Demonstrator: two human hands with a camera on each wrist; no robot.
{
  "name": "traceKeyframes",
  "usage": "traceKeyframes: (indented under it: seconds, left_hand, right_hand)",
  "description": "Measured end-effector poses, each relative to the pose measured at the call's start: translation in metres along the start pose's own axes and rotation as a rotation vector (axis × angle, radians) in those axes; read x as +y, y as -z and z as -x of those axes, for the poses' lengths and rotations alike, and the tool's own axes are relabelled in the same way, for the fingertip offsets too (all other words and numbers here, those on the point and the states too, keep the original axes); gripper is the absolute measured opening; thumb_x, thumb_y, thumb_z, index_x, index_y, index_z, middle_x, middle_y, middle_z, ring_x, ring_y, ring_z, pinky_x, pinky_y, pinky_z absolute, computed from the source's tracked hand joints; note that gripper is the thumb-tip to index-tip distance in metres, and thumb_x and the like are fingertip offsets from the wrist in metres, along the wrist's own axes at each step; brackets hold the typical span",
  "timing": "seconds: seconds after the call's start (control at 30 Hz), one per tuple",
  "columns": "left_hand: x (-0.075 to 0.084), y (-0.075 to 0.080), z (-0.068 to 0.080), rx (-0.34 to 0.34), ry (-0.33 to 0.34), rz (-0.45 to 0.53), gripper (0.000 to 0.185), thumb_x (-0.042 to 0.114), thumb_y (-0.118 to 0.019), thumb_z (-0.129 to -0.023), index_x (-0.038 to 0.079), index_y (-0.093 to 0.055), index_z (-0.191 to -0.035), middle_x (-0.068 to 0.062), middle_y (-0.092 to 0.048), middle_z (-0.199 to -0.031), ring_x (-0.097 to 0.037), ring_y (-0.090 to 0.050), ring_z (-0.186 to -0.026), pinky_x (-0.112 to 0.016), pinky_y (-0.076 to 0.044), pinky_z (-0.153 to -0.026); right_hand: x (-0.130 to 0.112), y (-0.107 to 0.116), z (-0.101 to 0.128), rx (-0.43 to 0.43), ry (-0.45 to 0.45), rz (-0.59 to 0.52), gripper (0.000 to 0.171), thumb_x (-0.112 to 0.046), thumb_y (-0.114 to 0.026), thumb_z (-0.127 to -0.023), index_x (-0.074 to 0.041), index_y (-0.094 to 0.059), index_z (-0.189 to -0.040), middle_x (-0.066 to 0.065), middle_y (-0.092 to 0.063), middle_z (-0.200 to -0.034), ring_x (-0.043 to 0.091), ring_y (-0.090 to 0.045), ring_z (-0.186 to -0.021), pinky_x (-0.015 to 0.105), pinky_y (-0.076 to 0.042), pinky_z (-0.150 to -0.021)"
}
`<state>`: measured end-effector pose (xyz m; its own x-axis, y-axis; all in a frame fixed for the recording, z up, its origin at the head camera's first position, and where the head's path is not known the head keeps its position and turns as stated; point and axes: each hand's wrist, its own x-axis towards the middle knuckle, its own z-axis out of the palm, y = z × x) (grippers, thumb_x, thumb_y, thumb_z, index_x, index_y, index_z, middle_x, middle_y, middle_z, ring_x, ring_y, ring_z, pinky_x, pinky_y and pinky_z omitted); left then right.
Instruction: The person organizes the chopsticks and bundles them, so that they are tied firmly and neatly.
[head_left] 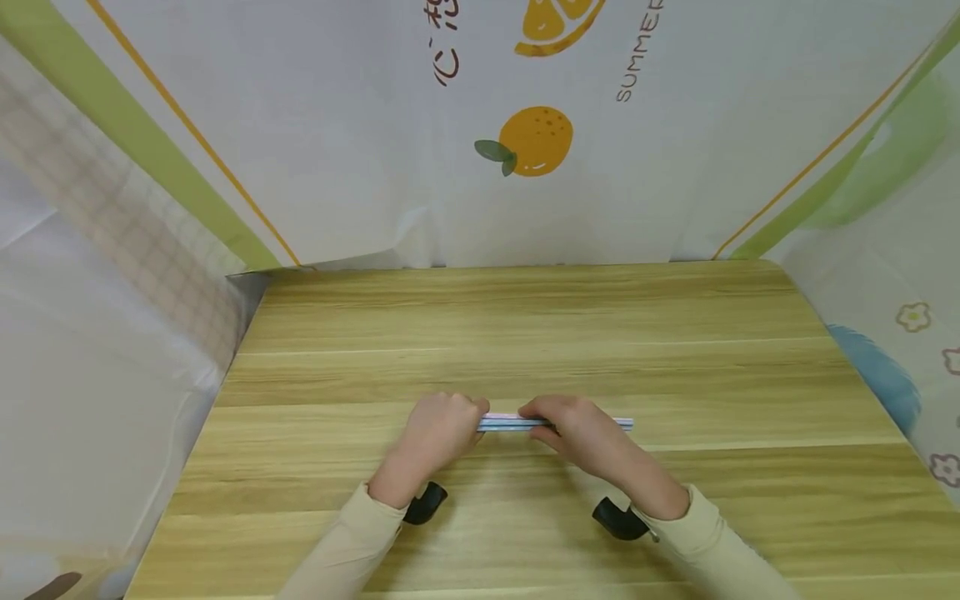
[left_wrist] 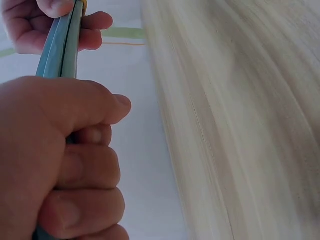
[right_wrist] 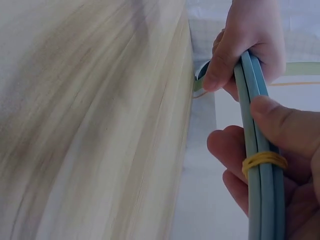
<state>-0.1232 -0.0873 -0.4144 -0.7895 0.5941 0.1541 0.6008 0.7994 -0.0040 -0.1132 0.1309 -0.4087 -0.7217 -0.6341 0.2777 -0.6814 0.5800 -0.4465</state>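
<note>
Item: bundle of blue rods (head_left: pixel 555 423), thin, lying horiz. just above wooden table (head_left: pixel 525 333), mid-front. Yellow rubber band (right_wrist: pixel 264 161) round bundle (seen in rt wrist view). L hand (head_left: pixel 438 433): fingers curled tight round one end. R hand (head_left: pixel 573 429): thumb + fingers wrapped on bundle at band. Backdrop: orange-print sheet (head_left: pixel 536 140).

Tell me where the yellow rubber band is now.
In the right wrist view, the yellow rubber band wraps the blue sticks beside the right hand thumb.
</note>
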Motion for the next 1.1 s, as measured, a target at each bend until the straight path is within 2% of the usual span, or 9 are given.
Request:
traceKeyframes:
  seconds: [0.23,0.47,0.57,0.77,0.9,1.1]
  left_hand:
    - [-0.002,0.0,0.001,0.013,-0.004,-0.008,0.022,0.019,-0.075,-0.079,0.015,-0.056,-0.067,0.005,-0.052,-0.055,-0.006,-0.035,-0.045,-0.022,-0.031,-0.039]
    - [-0.002,0.002,0.002,-0.001,0.017,0.009,0.022,0.019,-0.075,-0.079,0.015,-0.057,-0.068,0.004,-0.055,-0.057,-0.006,-0.039,-0.045,-0.023,-0.033,-0.039]
    - [-0.003,0.003,0.003,0.002,0.023,0.012,0.023,0.018,-0.075,-0.079,0.015,-0.056,-0.067,0.004,-0.056,-0.058,-0.006,-0.04,-0.046,-0.022,-0.033,-0.039]
    - [-0.007,0.004,0.006,0.001,0.028,0.029,0.026,0.016,-0.074,-0.08,0.015,-0.053,-0.065,0.005,-0.053,-0.056,-0.007,-0.038,-0.047,-0.023,-0.034,-0.04]
    - [-0.007,0.004,0.007,0.014,0.024,0.022,0.027,0.016,-0.074,-0.079,0.015,-0.052,-0.064,0.005,-0.052,-0.055,-0.007,-0.038,-0.046,-0.024,-0.034,-0.04]
    - [-0.006,0.002,0.006,0.032,0.009,0.002,0.027,0.016,-0.075,-0.078,0.016,-0.052,-0.064,0.005,-0.052,-0.055,-0.007,-0.038,-0.046,-0.024,-0.034,-0.039]
  right_hand:
    - [-0.002,0.002,-0.002,-0.02,-0.014,-0.023,0.022,-0.006,-0.073,-0.08,-0.005,-0.068,-0.101,0.006,-0.072,-0.094,0.012,-0.068,-0.079,0.02,-0.053,-0.066]
    - [0.002,0.007,0.002,0.02,-0.049,0.092,0.032,-0.02,-0.077,-0.079,-0.007,-0.067,-0.107,0.003,-0.071,-0.096,0.012,-0.066,-0.08,0.026,-0.053,-0.068]
    - [0.008,0.011,0.007,0.025,-0.082,0.099,0.036,-0.023,-0.077,-0.079,-0.006,-0.066,-0.109,0.004,-0.071,-0.096,0.013,-0.067,-0.081,0.026,-0.054,-0.068]
    - [0.013,0.018,0.015,0.002,-0.116,0.051,0.024,-0.019,-0.075,-0.082,-0.009,-0.067,-0.102,0.0,-0.07,-0.094,0.01,-0.066,-0.081,0.026,-0.054,-0.069]
    - [0.013,0.018,0.016,-0.015,-0.084,0.058,0.015,-0.015,-0.073,-0.083,-0.011,-0.066,-0.095,-0.004,-0.068,-0.087,0.005,-0.063,-0.075,0.023,-0.052,-0.065]
    - [0.011,0.015,0.015,-0.006,-0.032,0.034,0.012,-0.009,-0.072,-0.083,-0.011,-0.064,-0.092,-0.004,-0.066,-0.085,0.004,-0.061,-0.073,0.021,-0.051,-0.063]
